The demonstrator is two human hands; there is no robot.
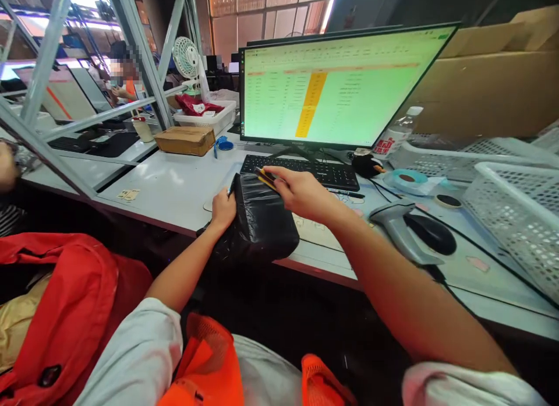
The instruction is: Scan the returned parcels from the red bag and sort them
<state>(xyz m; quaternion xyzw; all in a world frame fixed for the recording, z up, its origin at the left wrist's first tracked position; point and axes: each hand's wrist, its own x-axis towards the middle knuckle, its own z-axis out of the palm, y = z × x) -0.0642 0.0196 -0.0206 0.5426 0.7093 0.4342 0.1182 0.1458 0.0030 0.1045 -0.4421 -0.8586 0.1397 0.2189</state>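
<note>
A box-shaped parcel (266,222) wrapped in shiny black plastic is held at the front edge of the desk. My left hand (224,209) is closed on its left side, fingers partly hidden behind the wrapping. Over the parcel's far top edge, my right hand (299,190) is closed around a slim yellow-and-black utility knife (266,180), its tip close to the plastic. Whether the blade touches the plastic, I cannot tell. Just behind the parcel lies a black keyboard (336,174), below a lit monitor (345,91) showing a spreadsheet.
Right of my forearm are a barcode scanner (404,231), a black mouse (431,233), a tape roll (407,180) and a white basket (519,202). A cardboard box (186,140) stands back left, near a metal frame (144,56). A red bag (65,301) is at lower left; another person (126,80) sits beyond.
</note>
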